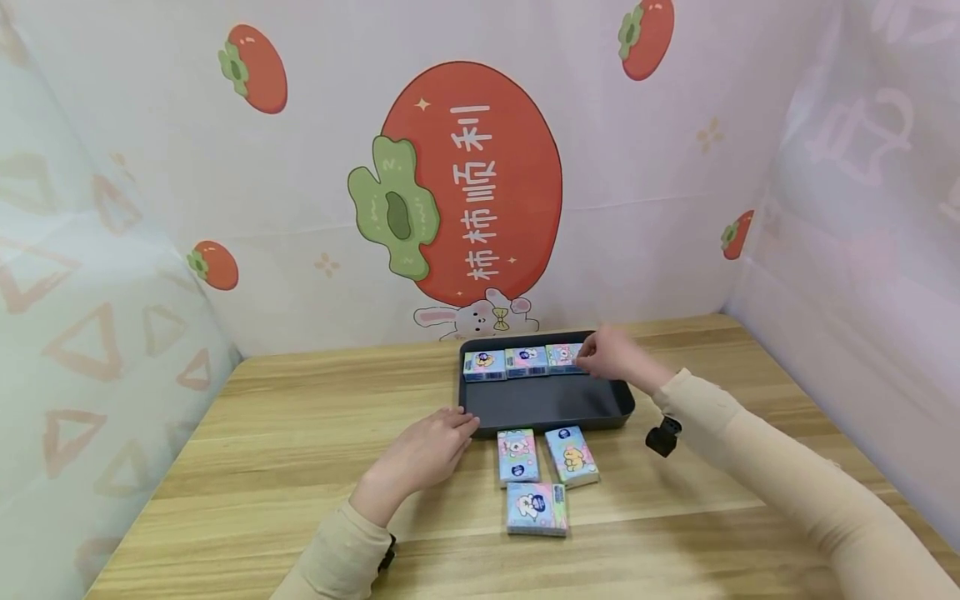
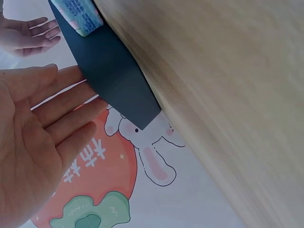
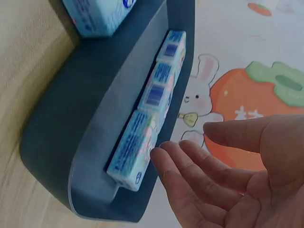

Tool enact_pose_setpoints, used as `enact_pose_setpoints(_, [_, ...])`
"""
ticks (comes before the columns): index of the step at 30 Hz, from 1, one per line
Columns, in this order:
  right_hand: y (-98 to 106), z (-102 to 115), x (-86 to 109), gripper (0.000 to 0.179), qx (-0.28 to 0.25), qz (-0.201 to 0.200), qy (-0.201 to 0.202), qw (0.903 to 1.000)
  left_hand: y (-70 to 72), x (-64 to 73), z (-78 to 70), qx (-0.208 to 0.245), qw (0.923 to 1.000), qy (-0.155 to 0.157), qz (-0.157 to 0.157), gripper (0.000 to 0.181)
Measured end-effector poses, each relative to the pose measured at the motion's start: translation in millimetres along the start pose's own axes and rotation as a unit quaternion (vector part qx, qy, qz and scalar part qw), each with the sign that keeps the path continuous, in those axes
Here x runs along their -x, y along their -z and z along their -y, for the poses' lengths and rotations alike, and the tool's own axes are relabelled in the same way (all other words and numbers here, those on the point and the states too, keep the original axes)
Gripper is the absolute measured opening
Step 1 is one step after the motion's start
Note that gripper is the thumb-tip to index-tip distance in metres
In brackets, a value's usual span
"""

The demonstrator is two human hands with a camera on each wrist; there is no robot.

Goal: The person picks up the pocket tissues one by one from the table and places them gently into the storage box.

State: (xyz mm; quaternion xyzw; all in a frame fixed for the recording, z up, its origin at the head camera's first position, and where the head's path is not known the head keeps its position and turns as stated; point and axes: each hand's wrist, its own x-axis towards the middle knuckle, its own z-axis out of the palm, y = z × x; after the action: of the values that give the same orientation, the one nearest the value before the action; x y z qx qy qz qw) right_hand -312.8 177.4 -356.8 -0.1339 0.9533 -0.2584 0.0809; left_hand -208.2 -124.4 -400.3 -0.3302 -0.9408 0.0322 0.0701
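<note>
Three small tissue packs stand in a row along the far side of the dark grey tray (image 1: 546, 402): a left pack (image 1: 484, 364), a middle pack (image 1: 527, 360) and a right pack (image 1: 561, 357). My right hand (image 1: 618, 358) is at the right pack's end; in the right wrist view its loosely bent fingers hold nothing, with the thumb apart, just beside that pack (image 3: 130, 147). My left hand (image 1: 423, 450) rests its extended fingers against the tray's near left corner. In the left wrist view those fingers (image 2: 71, 104) lie along the tray's outer wall (image 2: 114, 71).
In front of the tray lie three more tissue packs on the wooden table (image 1: 300, 467): a pink-and-blue one (image 1: 517, 457), a tilted one (image 1: 572, 456) and a nearer one (image 1: 537, 509). A printed cloth (image 1: 315, 200) hangs behind the table.
</note>
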Motion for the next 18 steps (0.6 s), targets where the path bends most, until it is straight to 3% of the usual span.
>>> enact_pose_setpoints(12, [-7,15,24.0,0.018,0.002,0.008,0.021,0.9997,1.3,0.0,-0.7,0.005,1.0,0.001,0.001,0.032])
enact_pose_setpoints(18, [-13,16,35.1,0.012,0.0,0.0,0.05,0.9988,0.3,-0.2,0.3,0.001,1.0,-0.005,-0.004,0.032])
